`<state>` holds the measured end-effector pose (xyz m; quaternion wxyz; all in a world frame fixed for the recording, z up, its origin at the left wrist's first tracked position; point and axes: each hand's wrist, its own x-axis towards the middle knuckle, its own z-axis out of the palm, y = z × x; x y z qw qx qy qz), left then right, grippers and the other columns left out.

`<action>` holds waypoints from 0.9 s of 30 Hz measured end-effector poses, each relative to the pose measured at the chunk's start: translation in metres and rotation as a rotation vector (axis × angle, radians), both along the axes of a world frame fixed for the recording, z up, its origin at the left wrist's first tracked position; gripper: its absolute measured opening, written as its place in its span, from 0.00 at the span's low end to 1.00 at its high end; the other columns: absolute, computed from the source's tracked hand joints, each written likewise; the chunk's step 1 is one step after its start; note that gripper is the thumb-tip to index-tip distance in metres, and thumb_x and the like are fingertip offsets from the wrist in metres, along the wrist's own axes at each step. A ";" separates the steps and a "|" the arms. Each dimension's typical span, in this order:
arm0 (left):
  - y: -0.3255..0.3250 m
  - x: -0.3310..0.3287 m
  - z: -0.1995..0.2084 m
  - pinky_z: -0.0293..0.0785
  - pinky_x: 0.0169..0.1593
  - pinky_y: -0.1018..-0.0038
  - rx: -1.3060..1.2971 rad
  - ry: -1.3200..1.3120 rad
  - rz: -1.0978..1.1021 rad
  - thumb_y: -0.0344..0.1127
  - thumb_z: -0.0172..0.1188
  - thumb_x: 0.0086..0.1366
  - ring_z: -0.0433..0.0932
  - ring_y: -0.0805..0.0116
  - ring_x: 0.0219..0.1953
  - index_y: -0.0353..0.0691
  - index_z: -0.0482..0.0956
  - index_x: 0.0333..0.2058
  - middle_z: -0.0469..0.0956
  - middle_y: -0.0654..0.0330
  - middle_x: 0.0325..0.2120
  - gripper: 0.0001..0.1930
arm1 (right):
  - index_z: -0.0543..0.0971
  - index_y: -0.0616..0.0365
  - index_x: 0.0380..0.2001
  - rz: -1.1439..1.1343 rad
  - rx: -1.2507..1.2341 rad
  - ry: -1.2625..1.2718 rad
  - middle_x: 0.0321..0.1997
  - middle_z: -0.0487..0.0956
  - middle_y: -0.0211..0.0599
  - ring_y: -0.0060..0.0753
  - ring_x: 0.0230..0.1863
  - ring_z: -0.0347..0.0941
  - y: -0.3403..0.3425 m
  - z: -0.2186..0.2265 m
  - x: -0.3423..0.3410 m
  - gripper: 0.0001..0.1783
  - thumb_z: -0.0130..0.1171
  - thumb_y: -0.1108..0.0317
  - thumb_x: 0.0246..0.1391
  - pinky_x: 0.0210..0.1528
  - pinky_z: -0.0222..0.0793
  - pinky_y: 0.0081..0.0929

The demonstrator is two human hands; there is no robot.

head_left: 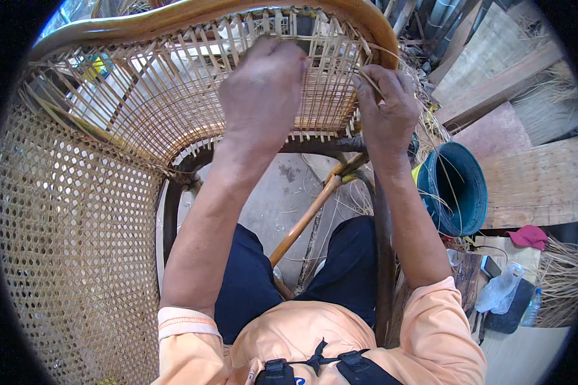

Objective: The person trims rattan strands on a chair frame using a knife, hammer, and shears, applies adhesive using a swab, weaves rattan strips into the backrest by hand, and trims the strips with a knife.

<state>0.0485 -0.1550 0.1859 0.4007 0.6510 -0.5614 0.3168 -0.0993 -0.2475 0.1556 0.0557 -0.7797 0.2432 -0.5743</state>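
Observation:
A chair or bench frame of brown wood [160,25] stands before me, its curved top rail across the far side. Inside it stretches an open cane weave [186,90] of crossing strands, laced round the edge. Over the middle of this weave is my left hand [263,93], curled and slightly blurred; whatever its fingers pinch is hidden. At the weave's right edge, beside the wooden rail, my right hand [392,99] pinches a thin cane strand [371,85] between thumb and fingers.
Finished cane mesh [77,256] fills the left side. A blue-green bucket [475,199] stands at right, with wooden boards [533,186] beyond it. Lower right hold a plastic bag [501,289], a bottle [532,308] and bundled cane strips [565,276]. A wooden brace [305,221] crosses beneath.

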 end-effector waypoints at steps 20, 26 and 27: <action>0.170 0.015 0.033 0.72 0.40 0.78 -0.233 0.154 0.076 0.21 0.60 0.58 0.72 0.69 0.38 0.33 0.77 0.36 0.73 0.58 0.34 0.06 | 0.79 0.51 0.41 0.611 -0.130 0.150 0.39 0.78 0.34 0.37 0.46 0.74 0.074 0.046 0.053 0.16 0.65 0.69 0.46 0.47 0.67 0.31; 0.072 0.005 0.005 0.69 0.36 0.79 -0.274 0.551 -0.075 0.26 0.58 0.60 0.72 0.73 0.34 0.37 0.79 0.36 0.73 0.62 0.29 0.05 | 0.79 0.59 0.32 0.373 0.050 0.194 0.30 0.79 0.40 0.41 0.30 0.76 0.034 0.048 -0.005 0.06 0.62 0.70 0.50 0.34 0.72 0.31; 0.056 0.003 -0.002 0.69 0.35 0.78 -0.254 0.534 -0.094 0.27 0.58 0.60 0.72 0.72 0.33 0.37 0.79 0.36 0.73 0.60 0.29 0.05 | 0.79 0.60 0.34 0.320 0.110 0.182 0.31 0.79 0.42 0.42 0.30 0.77 0.026 0.044 -0.007 0.07 0.61 0.71 0.50 0.33 0.73 0.30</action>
